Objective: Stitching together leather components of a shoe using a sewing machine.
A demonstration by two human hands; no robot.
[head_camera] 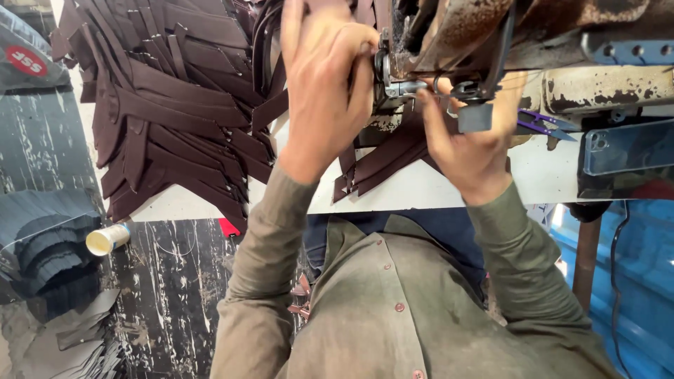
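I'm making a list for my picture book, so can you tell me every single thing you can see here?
Leather strips: big pile, too many to count, dark brown, on the white table's left part.
Leather strips under the machine: a few, dark brown, between the two hands.
Sewing machine: one, rusty brown and cream, top right.
Thread snips: one, purple, right of the machine head.
Thread spool: one, cream, lying below the table edge at left.
Work table: one, white.
Grey stacked pieces: one heap, dark grey, far left.
Left hand: one, at the machine's needle area.
Right hand: one, under the machine head.
Shirt sleeves: two, olive green.
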